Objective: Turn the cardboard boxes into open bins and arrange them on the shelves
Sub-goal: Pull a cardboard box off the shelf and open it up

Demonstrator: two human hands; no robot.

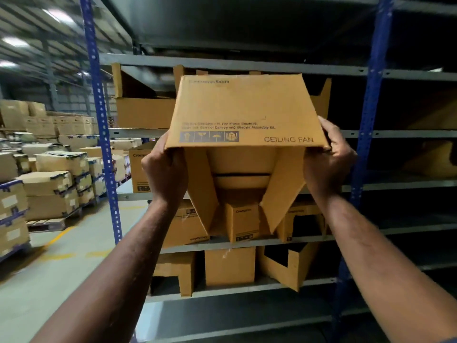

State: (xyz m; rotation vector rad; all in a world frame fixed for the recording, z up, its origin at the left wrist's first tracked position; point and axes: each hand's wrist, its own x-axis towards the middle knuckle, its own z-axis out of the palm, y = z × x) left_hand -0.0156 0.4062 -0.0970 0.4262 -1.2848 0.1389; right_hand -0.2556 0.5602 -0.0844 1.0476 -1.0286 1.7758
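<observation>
I hold a brown cardboard box (244, 110) marked CEILING FAN up in front of the shelves, its printed panel facing me and its side flaps (201, 189) hanging open below. My left hand (164, 174) grips its lower left corner. My right hand (326, 157) grips its lower right corner, fingers curled over the edge. Behind it, an open cardboard bin (144, 112) stands on the upper shelf (247, 66).
Blue uprights (103, 144) frame the grey metal rack. Lower shelves (272, 284) carry several cardboard boxes (230, 266), some cut open. On the left, stacked cartons on pallets (49, 191) fill the warehouse floor. The rack's right bay (420, 154) is dark.
</observation>
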